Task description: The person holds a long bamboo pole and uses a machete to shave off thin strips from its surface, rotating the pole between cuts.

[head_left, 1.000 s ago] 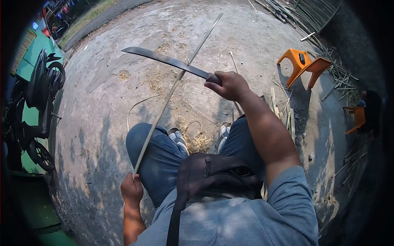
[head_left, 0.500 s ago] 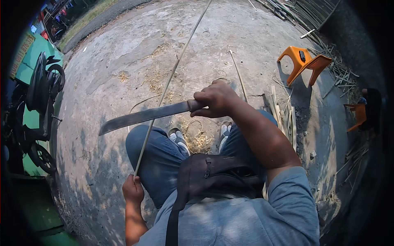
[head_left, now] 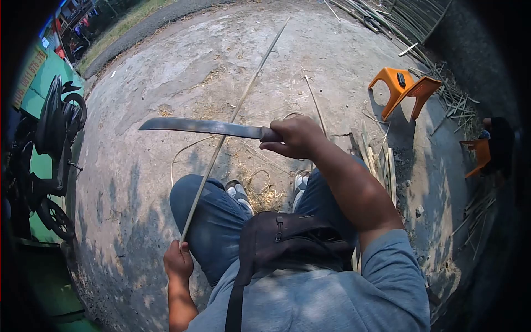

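In my right hand point(head_left: 296, 136) I grip the dark handle of a machete point(head_left: 193, 125). Its long blade reaches leftward, nearly level, and crosses over the strip in this view. Low on the left, beside my knee, my left hand point(head_left: 178, 260) is closed round the near end of a long thin bamboo strip point(head_left: 241, 105). That strip slants up past my left knee point(head_left: 191, 191), its far end pointing away to the upper right. Between my shoes lies a small heap of pale shavings point(head_left: 265, 196).
Split bamboo pieces point(head_left: 392, 174) lie by my right leg, another thin strip point(head_left: 316, 105) ahead. An orange plastic stool point(head_left: 396, 88) with a small black object stands to the right; longer bamboo point(head_left: 381, 25) lies behind. A motorbike point(head_left: 55, 127) is at left, a person point(head_left: 500, 146) far right.
The machete has swung from tip-down to nearly level, its blade shifting farther from me. The strip's far end, earlier past the top edge, now shows. My left hand keeps its hold.
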